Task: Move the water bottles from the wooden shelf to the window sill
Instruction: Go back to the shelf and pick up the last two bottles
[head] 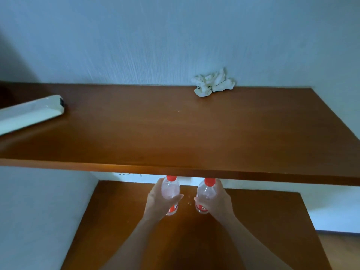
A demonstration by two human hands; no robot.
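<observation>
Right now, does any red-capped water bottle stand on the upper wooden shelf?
No, both are lower down, over the lower shelf: the left hand grips the left bottle and the right hand grips the right bottle.

The left grip (156, 200) covers most of the red label on the left bottle (171, 189), the right grip (219, 201) much of that on the right bottle (205, 192) — the print is unreadable. The white bar (29, 114) on the upper shelf (175, 133) is cut off by the left edge; the dark marks (126, 174) beneath that shelf are too small to tell.
</observation>
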